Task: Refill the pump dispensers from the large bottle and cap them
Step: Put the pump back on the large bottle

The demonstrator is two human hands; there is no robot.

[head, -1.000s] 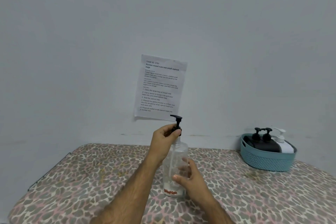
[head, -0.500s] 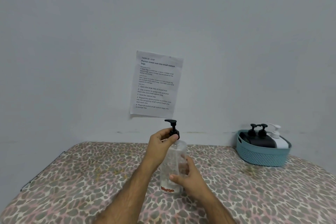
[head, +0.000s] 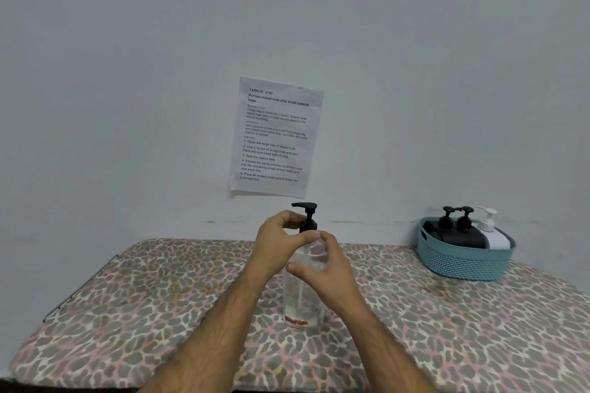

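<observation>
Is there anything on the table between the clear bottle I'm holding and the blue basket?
Nothing visible. The patterned table top lies bare between the clear pump bottle and the blue basket at the right rear.

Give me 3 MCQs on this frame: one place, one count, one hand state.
1. Where is the basket?
A. far right of the table, by the wall
B. near left corner
C. under the paper

2. How many pump bottles lie in the basket?
A. one
B. three
C. five

3. What is the left hand doing?
A. resting flat on the table
B. hanging idle
C. gripping the pump collar of the clear bottle

Answers:
1. A, the teal basket sits on the table at its far right, next to the wall.
2. B, two black pump heads and one white one show above the rim.
3. C, its fingers curl round the black collar below the nozzle, while the right hand holds the bottle's upper body.
</observation>
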